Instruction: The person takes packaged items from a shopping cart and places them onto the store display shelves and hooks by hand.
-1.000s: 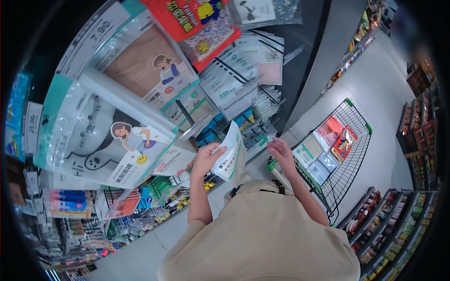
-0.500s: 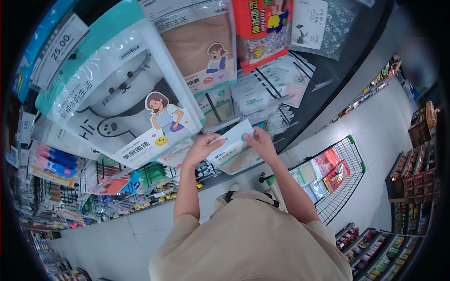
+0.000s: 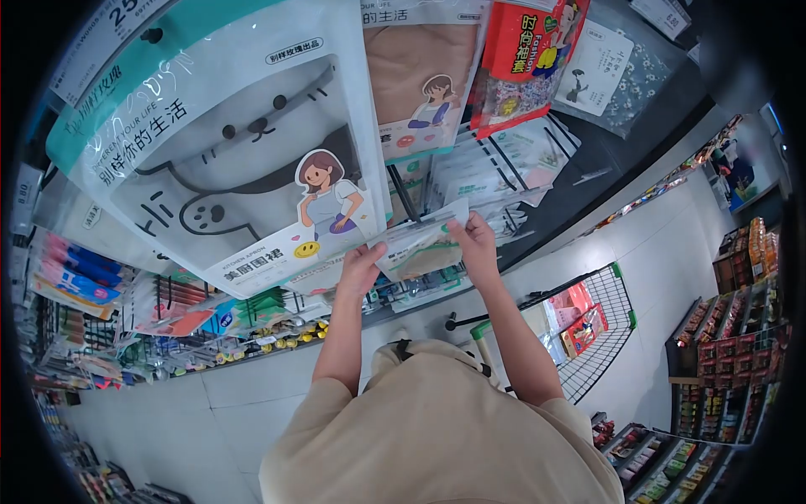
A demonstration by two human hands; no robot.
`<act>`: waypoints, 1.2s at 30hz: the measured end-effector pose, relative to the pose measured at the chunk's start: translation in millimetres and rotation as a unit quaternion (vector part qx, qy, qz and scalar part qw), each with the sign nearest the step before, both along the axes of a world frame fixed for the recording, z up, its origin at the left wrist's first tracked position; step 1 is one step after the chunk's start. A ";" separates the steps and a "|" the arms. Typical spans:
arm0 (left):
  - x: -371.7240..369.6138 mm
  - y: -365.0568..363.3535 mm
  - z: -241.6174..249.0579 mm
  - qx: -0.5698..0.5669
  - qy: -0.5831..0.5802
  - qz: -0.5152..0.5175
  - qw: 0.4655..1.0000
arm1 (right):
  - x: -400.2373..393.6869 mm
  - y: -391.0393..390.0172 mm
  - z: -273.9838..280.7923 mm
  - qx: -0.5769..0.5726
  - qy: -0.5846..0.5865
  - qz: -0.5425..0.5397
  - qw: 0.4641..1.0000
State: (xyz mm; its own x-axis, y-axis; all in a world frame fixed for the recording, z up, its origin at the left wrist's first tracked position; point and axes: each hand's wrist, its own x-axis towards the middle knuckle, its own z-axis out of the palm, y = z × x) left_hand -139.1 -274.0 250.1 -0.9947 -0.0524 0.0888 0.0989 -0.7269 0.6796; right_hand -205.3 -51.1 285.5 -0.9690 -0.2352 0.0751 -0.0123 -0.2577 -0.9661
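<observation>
A flat white and green package [image 3: 424,249] is stretched between my two hands in front of the hanging goods. My left hand [image 3: 363,267] pinches its left edge, and my right hand [image 3: 475,240] grips its upper right corner with the thumb on the front. Just above it are metal display hooks and similar white packages [image 3: 487,168] on the rack. To the upper left hangs a large kitchen apron pack [image 3: 252,151] with a cat face. A brown sleeve pack [image 3: 420,76] and a red pack [image 3: 529,63] hang above my hands.
At the right stands a wire shopping cart [image 3: 617,307] with green corners, holding red and pale packages. Shelves of packaged goods [image 3: 739,336] line the far right. Small hanging goods [image 3: 84,277] fill the left. Tiled floor [image 3: 159,428] shows below the rack.
The view has shifted, so the apron pack looks larger and further right. The package has tilted flatter between my hands, which both still hold it. The cart appears slightly higher.
</observation>
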 end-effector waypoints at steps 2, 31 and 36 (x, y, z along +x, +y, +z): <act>-4.4 -1.5 -2.2 0.002 -0.043 0.022 0.999 | -0.7 -1.9 2.9 0.006 0.008 -0.002 1.000; -10.6 -2.6 -24.6 -0.124 -0.130 0.227 0.957 | -4.1 -14.0 9.5 -0.043 -0.013 -0.006 0.999; -13.6 -2.3 -33.9 -0.148 -0.109 0.271 0.945 | -4.5 -15.5 8.3 -0.046 -0.023 -0.003 0.999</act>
State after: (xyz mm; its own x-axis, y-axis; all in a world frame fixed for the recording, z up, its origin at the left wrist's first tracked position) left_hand -152.7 -276.3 216.2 -0.8248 -0.5649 -0.0239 0.2374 -0.3844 0.8921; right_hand -209.8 -66.5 293.8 -0.9735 -0.2229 0.0517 0.0293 -0.3455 -0.9380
